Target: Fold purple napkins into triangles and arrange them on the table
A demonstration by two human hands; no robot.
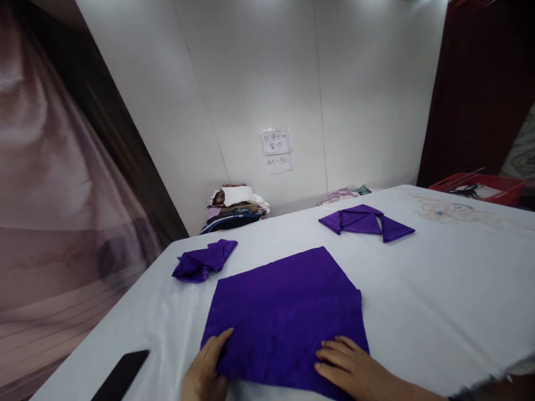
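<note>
- So the big purple cloth (284, 317) is lower centre of the frame, mostly flat, smooth with a faint sheen, kind of a clipped-corner sheet.
- Left hand (203, 370) is at its lower-left edge, one digit laid on top; the rest is partly hidden, so can't tell if those fingers are pinching.
- Right hand (361, 370) is palm-down on the lower-right part, fingers (336, 359) slightly apart, pressed to the fabric.
- White-covered desk (426, 301) has tons of bare room to the right; left side's tighter, with a slanting edge and a flat black object (120, 376) lower left.
- Further up: a crumpled purple piece (204, 260) left of centre, a crisp, angular purple piece (361, 221) right of centre.
</note>
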